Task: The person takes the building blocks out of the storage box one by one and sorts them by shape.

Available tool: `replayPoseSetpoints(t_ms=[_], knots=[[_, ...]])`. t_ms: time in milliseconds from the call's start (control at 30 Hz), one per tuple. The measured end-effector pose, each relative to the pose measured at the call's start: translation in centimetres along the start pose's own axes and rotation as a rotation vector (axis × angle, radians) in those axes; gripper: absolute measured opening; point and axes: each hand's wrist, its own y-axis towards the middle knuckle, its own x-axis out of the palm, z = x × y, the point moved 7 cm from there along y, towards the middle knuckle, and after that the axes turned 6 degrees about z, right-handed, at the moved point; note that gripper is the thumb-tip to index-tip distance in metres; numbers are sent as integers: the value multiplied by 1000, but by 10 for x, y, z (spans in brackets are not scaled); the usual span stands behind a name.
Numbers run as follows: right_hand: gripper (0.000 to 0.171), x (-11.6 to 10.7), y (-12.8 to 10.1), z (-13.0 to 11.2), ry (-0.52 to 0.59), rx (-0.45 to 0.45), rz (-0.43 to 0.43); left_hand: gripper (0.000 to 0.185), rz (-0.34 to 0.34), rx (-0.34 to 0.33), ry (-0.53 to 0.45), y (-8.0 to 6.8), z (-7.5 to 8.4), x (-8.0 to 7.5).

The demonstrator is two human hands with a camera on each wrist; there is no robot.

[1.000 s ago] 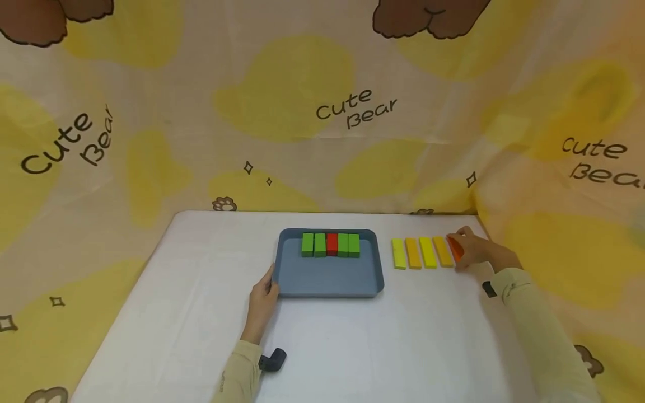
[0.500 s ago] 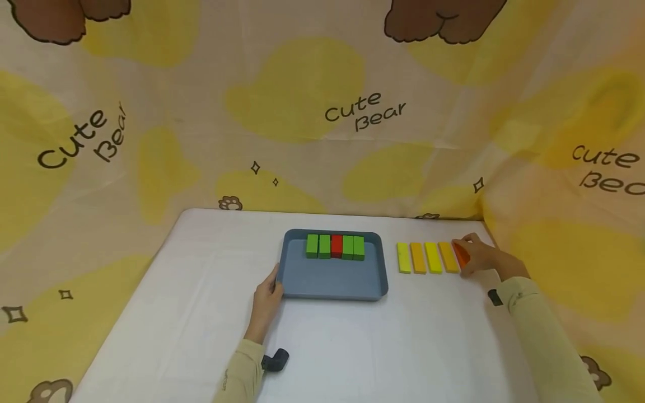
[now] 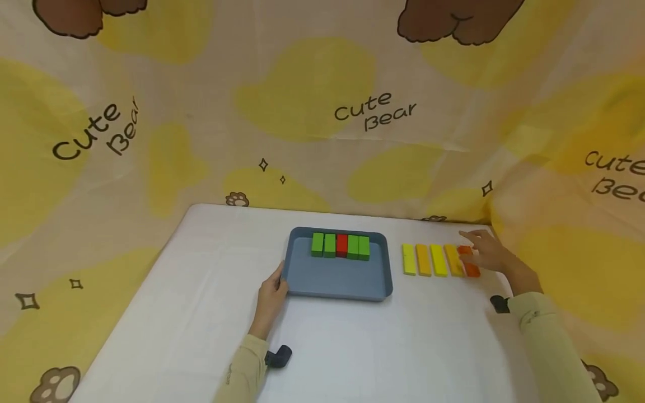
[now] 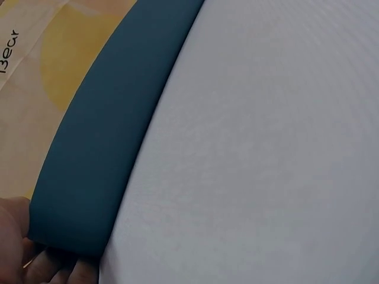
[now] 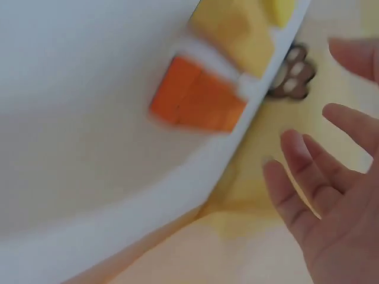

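Note:
My left hand (image 3: 269,302) grips the left rim of a blue-grey tray (image 3: 337,281), its thumb above. The left wrist view shows the tray's side wall (image 4: 103,142) with fingers curled under its corner. In the tray, along the far side, stand several green blocks (image 3: 317,244) and one red block (image 3: 342,245). At the right, my right hand (image 3: 494,256) hovers over a red-orange block (image 3: 472,271) lying flat. Its fingers are spread and hold nothing. In the right wrist view the red-orange block (image 5: 198,97) lies apart from the fingers.
Left of the red-orange block, two yellow blocks (image 3: 438,261) and two orange blocks (image 3: 423,260) lie in a row on the white table (image 3: 353,347). A patterned cloth (image 3: 302,129) hangs behind the table and along its sides.
My right hand has let go of the red-orange block, which was tilted in its fingers and now lies flat at the row's right end. The left hand still holds the tray. The head view has shifted slightly.

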Motion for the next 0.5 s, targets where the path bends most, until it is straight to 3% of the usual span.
replayPoseSetpoints(t_ms=[100, 233, 500], knots=[[56, -4, 1, -38, -6, -104, 126, 54, 4, 7, 15, 0, 3, -2], [47, 1, 12, -90, 38, -160, 218, 55, -11, -3, -8, 1, 4, -1], [45, 30, 43, -178, 75, -213, 198, 55, -17, -12, -17, 1, 0, 3]])
